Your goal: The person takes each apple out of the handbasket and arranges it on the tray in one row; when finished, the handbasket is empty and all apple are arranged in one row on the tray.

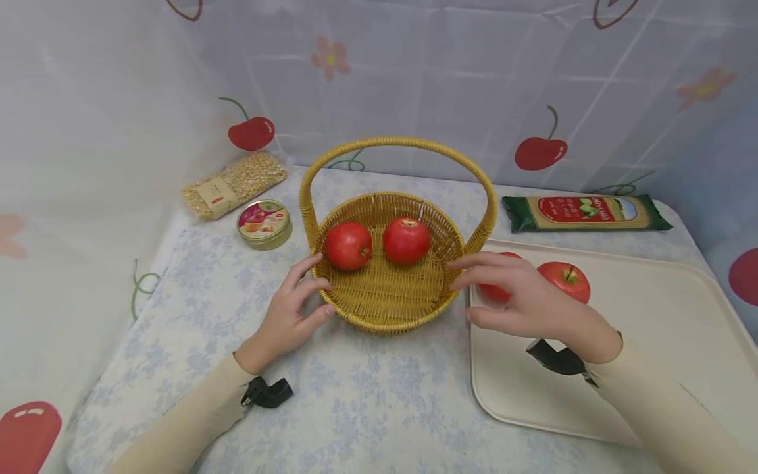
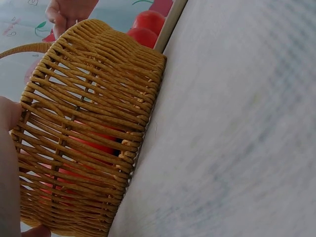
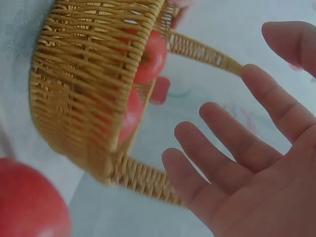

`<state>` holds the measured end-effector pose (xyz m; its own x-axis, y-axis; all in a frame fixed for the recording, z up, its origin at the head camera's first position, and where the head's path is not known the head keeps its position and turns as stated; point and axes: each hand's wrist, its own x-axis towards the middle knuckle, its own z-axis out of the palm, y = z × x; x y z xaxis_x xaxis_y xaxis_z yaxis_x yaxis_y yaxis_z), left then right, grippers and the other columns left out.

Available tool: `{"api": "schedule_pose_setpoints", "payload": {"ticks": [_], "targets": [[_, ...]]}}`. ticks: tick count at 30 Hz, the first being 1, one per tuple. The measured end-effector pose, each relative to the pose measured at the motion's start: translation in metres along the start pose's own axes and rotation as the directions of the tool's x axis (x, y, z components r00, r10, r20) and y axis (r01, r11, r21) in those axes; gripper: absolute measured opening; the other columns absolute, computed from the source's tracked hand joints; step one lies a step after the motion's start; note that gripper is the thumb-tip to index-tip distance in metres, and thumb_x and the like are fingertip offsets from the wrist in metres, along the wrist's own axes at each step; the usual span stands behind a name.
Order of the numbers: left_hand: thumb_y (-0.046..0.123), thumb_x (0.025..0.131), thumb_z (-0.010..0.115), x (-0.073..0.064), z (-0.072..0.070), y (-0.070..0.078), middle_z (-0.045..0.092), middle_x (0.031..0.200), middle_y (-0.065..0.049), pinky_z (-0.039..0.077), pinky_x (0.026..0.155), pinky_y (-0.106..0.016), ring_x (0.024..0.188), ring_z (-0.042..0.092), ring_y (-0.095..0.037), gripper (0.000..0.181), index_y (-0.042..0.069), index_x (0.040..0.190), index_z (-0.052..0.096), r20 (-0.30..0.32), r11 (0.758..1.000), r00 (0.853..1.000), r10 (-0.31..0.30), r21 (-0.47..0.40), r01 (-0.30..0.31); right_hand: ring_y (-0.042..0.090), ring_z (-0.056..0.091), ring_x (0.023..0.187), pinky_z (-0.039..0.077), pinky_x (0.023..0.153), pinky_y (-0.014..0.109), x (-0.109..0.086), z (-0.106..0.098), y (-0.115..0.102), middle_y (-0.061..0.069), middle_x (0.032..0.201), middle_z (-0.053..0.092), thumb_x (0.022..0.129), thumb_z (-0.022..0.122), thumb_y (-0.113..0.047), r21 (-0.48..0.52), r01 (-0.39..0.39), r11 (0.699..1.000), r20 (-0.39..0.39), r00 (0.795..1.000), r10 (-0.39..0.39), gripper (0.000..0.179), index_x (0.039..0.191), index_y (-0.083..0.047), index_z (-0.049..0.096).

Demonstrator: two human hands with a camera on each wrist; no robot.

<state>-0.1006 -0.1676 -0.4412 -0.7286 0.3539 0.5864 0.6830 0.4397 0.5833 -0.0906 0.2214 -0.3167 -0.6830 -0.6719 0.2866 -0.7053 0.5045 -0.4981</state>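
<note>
A yellow wicker basket [image 1: 385, 309] with a tall arched handle stands on the table. Inside it lie two red apples, one on the left [image 1: 348, 246] and one on the right [image 1: 406, 241]. At the basket's left rim is my left hand [image 1: 289, 319], thumb and fingers spread along the edge and touching it. My right hand [image 1: 521, 296] hovers by the right rim, its fingers spread and holding nothing. Beneath it, another apple [image 1: 494, 293] is partly hidden on the beige tray [image 1: 533, 395]; a further apple [image 1: 565, 280] sits beside it.
Behind the tray lies a green-ended pasta packet [image 1: 586, 212]. To the basket's left are a round tin [image 1: 264, 225] and a clear bag of grains [image 1: 237, 185]. A patterned curtain [image 1: 414, 85] rises behind the table.
</note>
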Motion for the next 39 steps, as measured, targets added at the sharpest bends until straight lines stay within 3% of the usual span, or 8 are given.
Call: {"api": "schedule_pose_setpoints", "payload": {"ticks": [5,9,17,24,30,39], "targets": [[0.062,0.101,0.049,0.000,0.000,0.001,0.045,0.150,-0.030,0.040,0.104,-0.068,0.141,0.045,-0.043,0.057,0.008,0.108,0.066,0.012,1.000,1.000,-0.011,0.002,0.011,0.018,0.065,0.107,0.056,0.074,0.030,0.024,0.012,0.002,0.006,0.127,0.069,0.081,0.077,-0.013,-0.044,0.081,0.996,0.062,0.995,-0.078,0.029,0.109,-0.019,0.073],[0.062,0.101,0.048,0.000,-0.001,0.002,0.045,0.150,-0.030,0.040,0.105,-0.068,0.140,0.045,-0.043,0.057,0.008,0.108,0.066,0.014,1.000,1.000,-0.013,0.010,0.012,0.022,0.067,0.112,0.058,0.085,0.040,0.040,0.016,0.003,0.007,0.126,0.069,0.083,0.075,-0.014,-0.017,0.094,0.995,0.075,0.993,-0.093,0.027,0.109,-0.017,0.073],[0.064,0.101,0.048,0.002,-0.002,0.004,0.046,0.148,-0.032,0.041,0.103,-0.069,0.138,0.047,-0.044,0.058,0.009,0.107,0.066,0.002,1.000,1.000,-0.009,0.019,0.009,0.027,0.063,0.121,0.053,0.099,0.049,0.066,0.019,0.003,0.012,0.130,0.067,0.087,0.072,-0.015,0.008,0.018,1.000,0.165,0.986,-0.019,0.027,0.113,-0.015,0.073],[0.063,0.101,0.048,0.002,-0.001,0.003,0.046,0.148,-0.032,0.042,0.102,-0.069,0.138,0.047,-0.044,0.059,0.008,0.107,0.066,0.005,1.000,1.000,0.000,0.021,0.000,0.033,0.058,0.129,0.048,0.107,0.050,0.088,0.025,0.002,0.014,0.133,0.066,0.085,0.066,-0.011,-0.085,0.019,0.996,0.239,0.971,0.002,0.030,0.114,-0.013,0.073],[0.064,0.101,0.047,0.002,-0.001,0.003,0.047,0.147,-0.032,0.042,0.102,-0.068,0.138,0.047,-0.044,0.059,0.008,0.107,0.066,-0.001,1.000,1.000,0.001,0.030,-0.001,0.037,0.054,0.131,0.043,0.111,0.052,0.111,0.030,-0.001,0.017,0.136,0.063,0.081,0.068,-0.005,-0.166,0.030,0.986,0.311,0.950,0.023,0.035,0.115,-0.010,0.073],[0.063,0.101,0.048,0.001,-0.001,0.002,0.046,0.148,-0.032,0.042,0.102,-0.068,0.138,0.046,-0.044,0.058,0.008,0.108,0.066,0.006,1.000,1.000,0.003,0.023,-0.003,0.044,0.034,0.150,0.026,0.123,0.058,0.143,0.038,0.001,0.019,0.150,0.053,0.084,0.074,-0.006,-0.324,-0.047,0.945,0.418,0.889,0.188,0.040,0.122,-0.017,0.073]]}}
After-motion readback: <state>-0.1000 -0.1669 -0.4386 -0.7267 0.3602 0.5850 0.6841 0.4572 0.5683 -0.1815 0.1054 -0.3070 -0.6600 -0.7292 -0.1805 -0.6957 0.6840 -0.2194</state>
